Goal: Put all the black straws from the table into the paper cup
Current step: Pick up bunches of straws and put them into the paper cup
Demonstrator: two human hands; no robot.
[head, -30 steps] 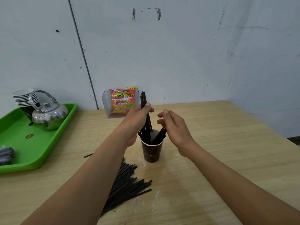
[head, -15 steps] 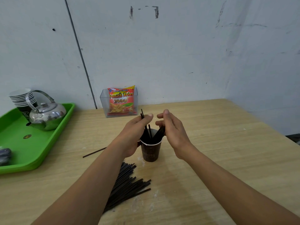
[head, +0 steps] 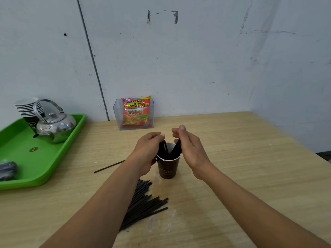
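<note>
Head view:
Left hand [head: 146, 151]: fingers pinched on straws at the cup [head: 167, 166] rim.
Right hand [head: 189, 149]: fingers closed on straws leaning in the cup.
Loose straws [head: 143, 203]: piled near the cup; one stray [head: 109, 166] apart. Likely light, stiff; grip mid-length.
Room: table [head: 241, 167] open rightward; tray [head: 43, 158] left.

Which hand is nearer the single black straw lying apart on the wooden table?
Left. The left hand is just right of the single black straw; the right hand is beyond the brown paper cup.

The snack packet [head: 136, 111] reads "Kentang Goreng", "French Fries" and "2000"; the paper cup's [head: 167, 167] print is illegible.
</note>
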